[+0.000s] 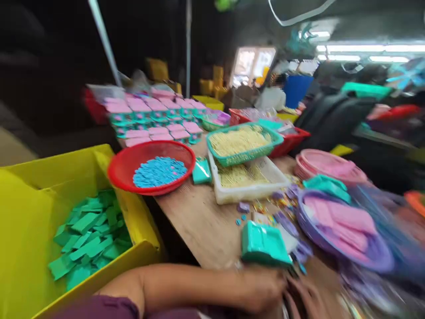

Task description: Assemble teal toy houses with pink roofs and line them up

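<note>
My left hand [260,289] reaches across the front of the table, its fingers curled closed and blurred; whatever they hold is hidden. Close against it, at the bottom edge, is my right hand [307,299], smeared by motion so its grip cannot be made out. Just beyond both hands lies a shiny teal plastic part [264,244], a moulded box-like piece. Small purple pieces [287,223] and bits of yellow and blue are scattered behind it. To the right, a purple basket [307,221] holds pink pieces [345,221].
A yellow bin [136,212] of green pieces stands at left. On the table [186,217] are a red basket [116,170] of blue pieces, a teal basket [229,158] of cream sticks over a white tray [229,195], and stacked pink-and-teal boxes [154,110]. A person [270,97] is farther back.
</note>
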A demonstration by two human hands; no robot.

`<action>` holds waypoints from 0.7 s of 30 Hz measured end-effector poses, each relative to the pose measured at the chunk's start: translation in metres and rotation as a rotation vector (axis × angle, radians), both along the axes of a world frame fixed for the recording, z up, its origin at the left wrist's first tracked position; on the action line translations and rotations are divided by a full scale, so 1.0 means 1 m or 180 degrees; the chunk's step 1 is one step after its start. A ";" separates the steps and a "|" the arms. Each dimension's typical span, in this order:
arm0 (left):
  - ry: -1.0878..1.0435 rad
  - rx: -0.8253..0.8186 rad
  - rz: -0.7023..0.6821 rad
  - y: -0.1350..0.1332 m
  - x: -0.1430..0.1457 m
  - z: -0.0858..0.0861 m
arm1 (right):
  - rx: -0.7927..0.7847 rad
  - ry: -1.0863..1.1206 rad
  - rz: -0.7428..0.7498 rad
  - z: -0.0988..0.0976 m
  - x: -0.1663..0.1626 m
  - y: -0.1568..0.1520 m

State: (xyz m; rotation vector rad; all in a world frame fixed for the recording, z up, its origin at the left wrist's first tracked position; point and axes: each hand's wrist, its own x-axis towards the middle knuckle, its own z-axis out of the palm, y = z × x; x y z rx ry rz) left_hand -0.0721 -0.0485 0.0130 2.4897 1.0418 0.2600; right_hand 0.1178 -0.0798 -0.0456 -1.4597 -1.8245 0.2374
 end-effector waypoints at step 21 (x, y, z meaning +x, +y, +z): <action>-0.0328 0.0554 -0.0246 0.101 -0.051 0.049 | -0.0802 -0.0451 0.0029 0.030 -0.006 -0.013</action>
